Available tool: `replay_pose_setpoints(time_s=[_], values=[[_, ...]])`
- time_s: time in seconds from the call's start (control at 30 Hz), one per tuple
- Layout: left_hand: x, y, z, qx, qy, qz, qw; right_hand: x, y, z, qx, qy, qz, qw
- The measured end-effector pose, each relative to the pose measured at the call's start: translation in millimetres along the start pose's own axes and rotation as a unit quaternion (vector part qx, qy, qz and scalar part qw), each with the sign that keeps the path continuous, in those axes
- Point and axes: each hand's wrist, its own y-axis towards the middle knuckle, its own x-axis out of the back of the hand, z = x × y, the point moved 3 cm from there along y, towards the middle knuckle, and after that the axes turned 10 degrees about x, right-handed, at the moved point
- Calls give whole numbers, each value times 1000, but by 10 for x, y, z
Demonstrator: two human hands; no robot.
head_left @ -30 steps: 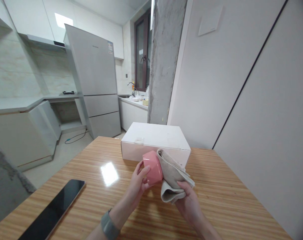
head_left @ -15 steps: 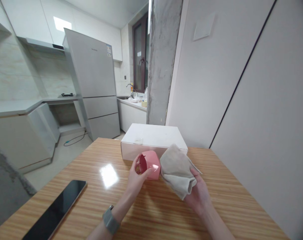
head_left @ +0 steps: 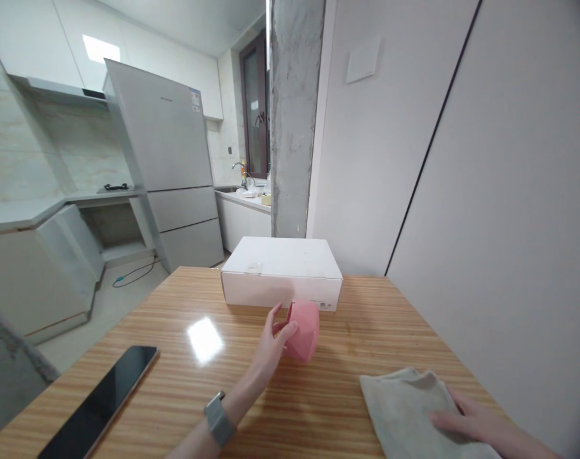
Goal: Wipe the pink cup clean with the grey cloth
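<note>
My left hand (head_left: 274, 340) grips a pink cup-like container (head_left: 304, 331) by its rim, thumb on the outside and the other fingers at its opening. The container is tilted on its side, its opening facing left, in front of the white box. Low on the right, my right hand (head_left: 466, 421) is closed on a grey cloth (head_left: 409, 408), thumb over the top. The cloth spreads out flat to the left of that hand, apart from the container. Some of the right hand's fingers are hidden by the cloth.
A white box (head_left: 283, 260) sits at the far edge of the wooden table (head_left: 185, 395). A black phone (head_left: 103, 398) lies at the left. Behind are a grey fridge (head_left: 163, 146), a concrete pillar (head_left: 294, 121) and a white wall panel (head_left: 361, 159) on the right.
My right hand has carried the grey cloth away from the pink container, to the right and toward me. My left hand has shifted slightly right with the container, turning it. The view has swung a little.
</note>
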Motion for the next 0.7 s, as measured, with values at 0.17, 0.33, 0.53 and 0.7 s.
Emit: replay_pose_setpoints(time_s=[0.17, 0.33, 0.53, 0.7], values=[[-355, -58, 13, -58, 56, 42, 996, 192, 47, 27, 126, -71, -68, 987], [-831, -108, -39, -170, 178, 85, 965, 380, 158, -69, 218, -214, -78, 949], [-1313, -107, -15, -230, 302, 70, 923, 519, 271, -109, 183, -310, -43, 932], [-1571, -36, 59, -252, 373, 62, 891, 477, 140, 91, 198, -404, -121, 885]])
